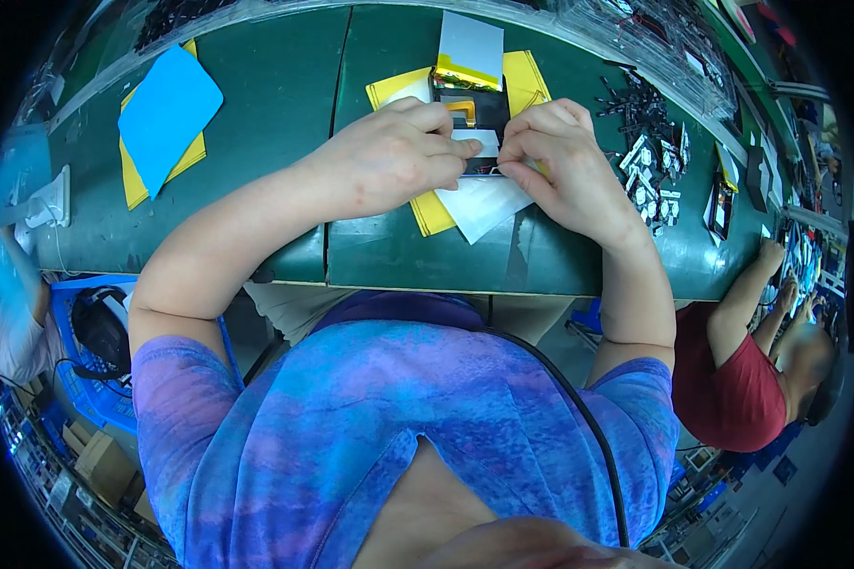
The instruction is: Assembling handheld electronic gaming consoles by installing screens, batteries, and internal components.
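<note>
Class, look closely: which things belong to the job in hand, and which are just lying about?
Seemingly part of the job:
black casing
silver pack, at its far end
yellow sheet, underneath
white sheet, near side

Seemingly lying about:
blue sheet, left
small white parts, right, untouched
blue crate, off the table

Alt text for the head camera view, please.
A person's left hand and right hand work close together at a flat black rectangular device over yellow cloth on a dark green table. A flat blue sheet lies left; small black and white parts lie scattered right.
</note>
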`<state>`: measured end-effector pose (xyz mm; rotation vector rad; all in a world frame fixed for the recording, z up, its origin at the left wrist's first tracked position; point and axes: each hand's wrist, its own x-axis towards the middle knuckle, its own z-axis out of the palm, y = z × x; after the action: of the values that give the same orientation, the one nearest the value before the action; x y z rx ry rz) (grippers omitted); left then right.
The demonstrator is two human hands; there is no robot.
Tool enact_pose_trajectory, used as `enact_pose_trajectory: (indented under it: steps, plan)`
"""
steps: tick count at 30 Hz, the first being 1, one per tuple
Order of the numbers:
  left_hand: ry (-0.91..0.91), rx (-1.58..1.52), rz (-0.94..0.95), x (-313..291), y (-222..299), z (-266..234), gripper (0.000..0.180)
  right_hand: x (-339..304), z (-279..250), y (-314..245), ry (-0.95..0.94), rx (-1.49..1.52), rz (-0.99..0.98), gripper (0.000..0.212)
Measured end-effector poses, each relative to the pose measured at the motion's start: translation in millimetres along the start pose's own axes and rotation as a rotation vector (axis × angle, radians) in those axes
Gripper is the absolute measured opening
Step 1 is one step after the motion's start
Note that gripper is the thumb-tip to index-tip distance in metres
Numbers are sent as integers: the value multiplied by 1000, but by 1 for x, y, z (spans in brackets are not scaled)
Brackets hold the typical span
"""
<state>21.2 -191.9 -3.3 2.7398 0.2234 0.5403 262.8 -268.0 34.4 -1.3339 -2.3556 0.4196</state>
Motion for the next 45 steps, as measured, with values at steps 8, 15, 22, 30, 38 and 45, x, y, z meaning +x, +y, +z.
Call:
enact_pose_trajectory:
  steps: [8,15,22,30,38,45]
  plan:
    - [7,-4,6,0,-1,2,41,0,-2,-8,-9,-63,-34,4]
    - [-25,15,20,-1,0,3,38,-3,-4,-20,-16,-263,-185,3]
    - [43,-13,11,2,-1,1,39,-5,-2,-22,54,-289,-107,14]
    - [119,-30,-43,3,-2,1,30,-3,14,-15,43,-460,-199,9]
    - [32,14,-41,-1,2,2,29,-1,11,-15,54,-424,-204,8]
    - [118,33,5,-1,4,4,26,-1,-6,-1,181,-201,310,20]
